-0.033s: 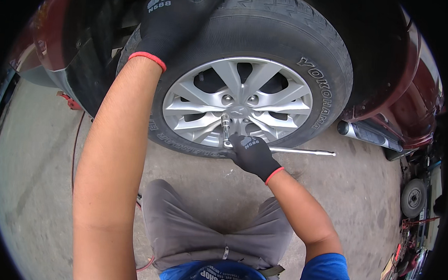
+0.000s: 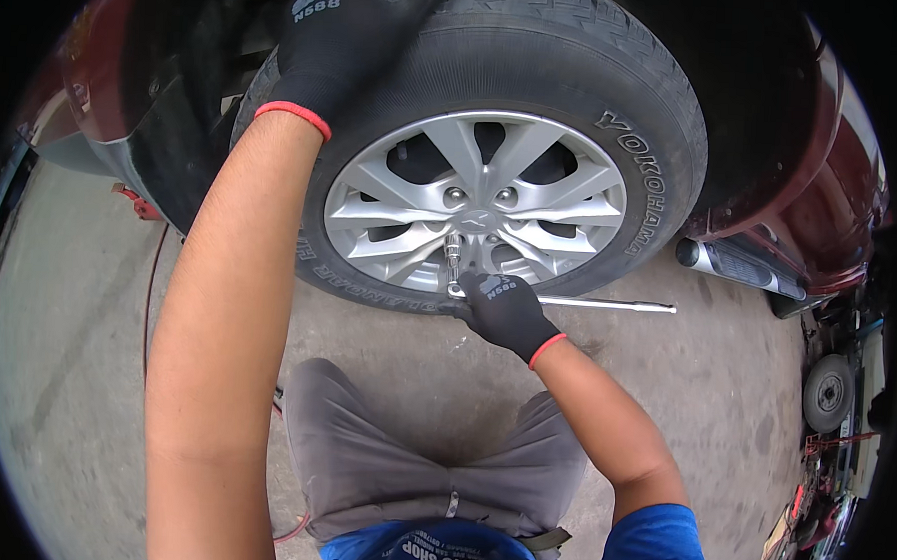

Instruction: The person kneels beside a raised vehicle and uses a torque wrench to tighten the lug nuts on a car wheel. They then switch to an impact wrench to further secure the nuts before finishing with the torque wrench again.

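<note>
In a black glove with a red cuff, my left hand (image 2: 343, 50) lies on top of the tyre (image 2: 538, 69). Its thumb is stretched out along the tread, while the upper edge of the view cuts off the other fingers. My right hand (image 2: 507, 308), gloved alike, is closed round the head end of a chrome socket wrench (image 2: 608, 304). The long handle points right, nearly level. From the head, a chrome socket (image 2: 454, 252) reaches up to the lower left lug nut position of the silver alloy wheel (image 2: 562, 197), covering that nut. Other lug nuts (image 2: 506, 197) show around the centre cap.
Dark red vehicle bodywork (image 2: 832, 212) flanks the wheel, with a side step (image 2: 739, 271) at right. A red tool or jack part (image 2: 137, 202) and a hose (image 2: 157, 267) lie at left on the concrete floor (image 2: 703, 411). Another wheel (image 2: 828, 394) stands far right.
</note>
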`<state>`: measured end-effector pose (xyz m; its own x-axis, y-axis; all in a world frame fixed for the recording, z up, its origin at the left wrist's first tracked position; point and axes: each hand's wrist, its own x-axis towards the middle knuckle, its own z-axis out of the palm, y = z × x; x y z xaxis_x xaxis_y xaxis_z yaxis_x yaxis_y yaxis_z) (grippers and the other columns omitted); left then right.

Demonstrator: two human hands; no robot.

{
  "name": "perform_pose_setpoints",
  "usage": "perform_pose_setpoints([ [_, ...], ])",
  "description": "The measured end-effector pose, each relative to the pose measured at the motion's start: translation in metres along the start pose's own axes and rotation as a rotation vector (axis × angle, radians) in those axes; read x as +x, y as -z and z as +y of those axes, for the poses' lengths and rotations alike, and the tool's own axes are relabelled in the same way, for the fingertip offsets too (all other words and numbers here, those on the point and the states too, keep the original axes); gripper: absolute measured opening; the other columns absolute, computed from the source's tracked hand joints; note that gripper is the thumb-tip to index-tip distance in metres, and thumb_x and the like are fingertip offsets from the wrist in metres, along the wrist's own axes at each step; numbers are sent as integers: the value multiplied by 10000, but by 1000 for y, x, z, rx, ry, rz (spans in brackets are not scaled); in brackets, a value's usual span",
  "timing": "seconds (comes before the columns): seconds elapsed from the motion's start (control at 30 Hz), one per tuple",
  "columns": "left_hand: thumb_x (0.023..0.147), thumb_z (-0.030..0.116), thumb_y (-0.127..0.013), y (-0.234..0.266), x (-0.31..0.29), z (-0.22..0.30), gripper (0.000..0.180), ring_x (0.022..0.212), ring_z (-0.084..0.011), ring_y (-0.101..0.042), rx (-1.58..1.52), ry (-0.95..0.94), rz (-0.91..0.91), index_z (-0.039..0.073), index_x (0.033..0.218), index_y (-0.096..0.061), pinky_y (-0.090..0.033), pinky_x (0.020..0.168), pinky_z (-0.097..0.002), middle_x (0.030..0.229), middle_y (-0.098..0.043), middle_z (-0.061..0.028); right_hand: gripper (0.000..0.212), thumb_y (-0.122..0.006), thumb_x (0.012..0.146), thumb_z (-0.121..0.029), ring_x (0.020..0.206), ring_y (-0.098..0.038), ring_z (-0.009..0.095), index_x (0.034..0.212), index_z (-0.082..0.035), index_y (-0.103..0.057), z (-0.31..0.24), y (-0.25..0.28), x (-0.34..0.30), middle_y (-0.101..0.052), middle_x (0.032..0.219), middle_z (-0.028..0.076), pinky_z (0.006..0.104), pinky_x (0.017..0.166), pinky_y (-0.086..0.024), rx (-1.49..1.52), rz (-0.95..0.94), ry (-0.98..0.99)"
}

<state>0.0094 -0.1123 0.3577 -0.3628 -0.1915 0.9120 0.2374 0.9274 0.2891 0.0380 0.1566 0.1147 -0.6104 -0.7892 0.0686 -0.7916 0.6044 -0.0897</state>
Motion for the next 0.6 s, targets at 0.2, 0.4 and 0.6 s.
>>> perform_pose_setpoints([
  [0.2, 892, 478, -740, 0, 3, 0, 487, 949, -418, -648, 7, -37, 36, 6, 984, -662, -499, 830, -512, 985, -666, -249, 345, -715, 902, -404, 827, -719, 327, 1025, -86, -660, 19, -32, 13, -725, 828, 111, 477, 705, -544, -164, -99, -50],
  [0.4, 894, 490, -723, 3, 3, -1, 486, 973, -419, -648, -27, 17, 3, 12, 970, -670, -498, 854, -516, 981, -673, -254, 270, -705, 888, -386, 718, -720, 280, 875, -119, -746, 8, -35, 43, -720, 742, 79, 430, 632, -530, -407, -152, 3],
  [0.6, 891, 509, -712, 1, 4, -6, 502, 999, -423, -644, -7, -18, 34, 14, 966, -665, -497, 890, -518, 1006, -677, -245, 185, -613, 885, -120, 808, -740, 294, 953, -54, -773, -23, -32, 74, -746, 908, 181, 425, 619, -533, -642, -252, 39],
])
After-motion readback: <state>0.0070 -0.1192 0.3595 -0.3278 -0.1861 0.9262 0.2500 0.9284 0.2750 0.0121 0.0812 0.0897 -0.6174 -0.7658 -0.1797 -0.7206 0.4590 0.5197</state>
